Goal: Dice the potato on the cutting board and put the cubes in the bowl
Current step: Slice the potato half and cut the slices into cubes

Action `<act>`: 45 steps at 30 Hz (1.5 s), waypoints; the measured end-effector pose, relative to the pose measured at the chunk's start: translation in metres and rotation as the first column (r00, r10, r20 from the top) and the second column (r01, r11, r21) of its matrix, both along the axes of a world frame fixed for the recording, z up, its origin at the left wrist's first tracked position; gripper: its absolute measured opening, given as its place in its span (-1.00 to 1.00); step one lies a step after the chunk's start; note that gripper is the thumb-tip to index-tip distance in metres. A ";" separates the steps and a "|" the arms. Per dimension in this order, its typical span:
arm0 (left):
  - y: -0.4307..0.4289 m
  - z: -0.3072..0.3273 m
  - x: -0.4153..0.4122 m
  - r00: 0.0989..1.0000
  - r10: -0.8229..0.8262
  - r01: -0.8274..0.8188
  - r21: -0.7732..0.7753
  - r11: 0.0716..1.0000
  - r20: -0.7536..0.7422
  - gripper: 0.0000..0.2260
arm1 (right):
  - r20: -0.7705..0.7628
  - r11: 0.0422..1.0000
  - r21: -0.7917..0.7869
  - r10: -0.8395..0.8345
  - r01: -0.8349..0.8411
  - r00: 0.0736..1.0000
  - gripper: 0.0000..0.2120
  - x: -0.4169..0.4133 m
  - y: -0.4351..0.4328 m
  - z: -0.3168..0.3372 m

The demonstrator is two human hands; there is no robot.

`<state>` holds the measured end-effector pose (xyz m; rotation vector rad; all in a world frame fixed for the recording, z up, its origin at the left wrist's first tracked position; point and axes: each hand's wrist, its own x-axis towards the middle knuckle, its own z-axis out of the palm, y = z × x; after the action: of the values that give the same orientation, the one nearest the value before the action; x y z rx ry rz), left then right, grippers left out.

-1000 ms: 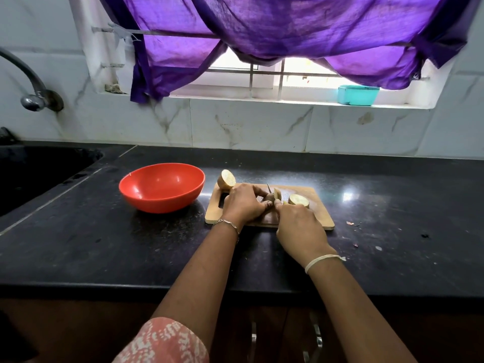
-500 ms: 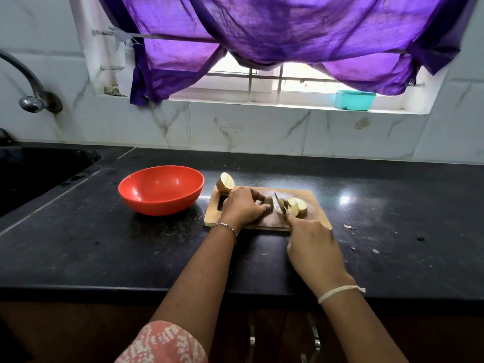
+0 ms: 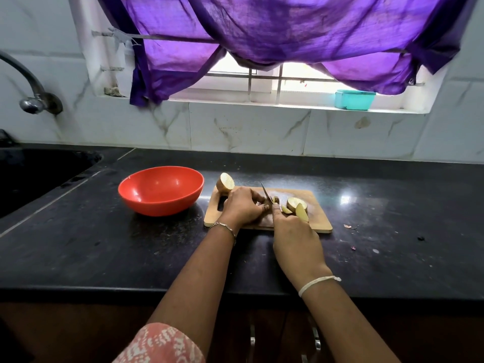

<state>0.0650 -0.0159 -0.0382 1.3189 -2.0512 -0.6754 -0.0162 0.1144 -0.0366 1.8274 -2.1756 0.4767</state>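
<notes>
head view: a person stands at a black stone table [image 3: 104, 244], both arms reaching to a pale wooden cutting board [image 3: 318, 220] at their 12 o'clock.
left grip [image 3: 243, 206]: fingers curled down and clamped on a brown-skinned potato piece [image 3: 275, 199] at mid-board. most of the piece is hidden under the fingers. judged to pin it so it cannot roll under the blade.
right grip [image 3: 293, 231]: wrapped tight round the handle of a small steel knife [image 3: 265, 192], with the handle hidden inside the hand. the blade tip points to 11 o'clock and the edge sits just at 3 o'clock of the left fingertips, lined up for a downward slice.
cut pieces: pale yellow potato wedges [image 3: 297, 209] lie at 3 o'clock of the blade, seemingly set aside to leave cutting room.
waiting piece: a rounded potato half [image 3: 225, 182] stands at the board's 11 o'clock corner, well out of the blade's way.
target: a round red plastic bowl [image 3: 161, 189] sits just beside the board at its 9 o'clock, a short carry away. no potato shows in it.
stage: wedges only, no cubes yet, so likely early.
around: a dark sink [image 3: 39, 174] and steel tap [image 3: 34, 100] at far 9 o'clock, a purple curtain [image 3: 288, 30] at 12, a teal box [image 3: 355, 99] on the sill at 1, and peel scraps [image 3: 349, 226] at 3 o'clock of the board.
in the way: the left forearm and the potato half lie between wedges and bowl.
</notes>
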 end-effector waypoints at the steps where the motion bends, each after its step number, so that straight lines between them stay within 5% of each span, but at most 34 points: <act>1: 0.000 0.001 0.000 1.000 0.000 0.000 0.006 1.000 -0.004 -0.77 | -0.015 1.000 0.003 0.012 -0.012 1.000 -0.41 0.001 -0.001 0.000; 22: 0.009 0.002 -0.001 0.996 0.081 -0.082 -0.016 0.997 -0.033 -0.83 | -0.029 0.990 0.139 0.038 -0.034 0.999 -0.70 -0.004 -0.017 0.021; 30: 0.011 0.005 0.000 0.996 0.086 -0.086 -0.009 0.996 -0.025 -0.79 | -0.036 0.984 0.174 0.028 -0.021 0.999 -0.64 -0.002 -0.004 0.028; 45: 0.011 0.004 0.002 0.997 0.062 -0.063 -0.035 0.997 -0.039 -0.78 | 0.213 0.995 0.095 0.004 -0.025 0.977 -0.64 -0.036 0.035 0.032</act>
<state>0.0673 -0.0051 -0.0339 1.3346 -1.9747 -0.6282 -0.0522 0.1493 -0.0043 1.9234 -2.3639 0.6045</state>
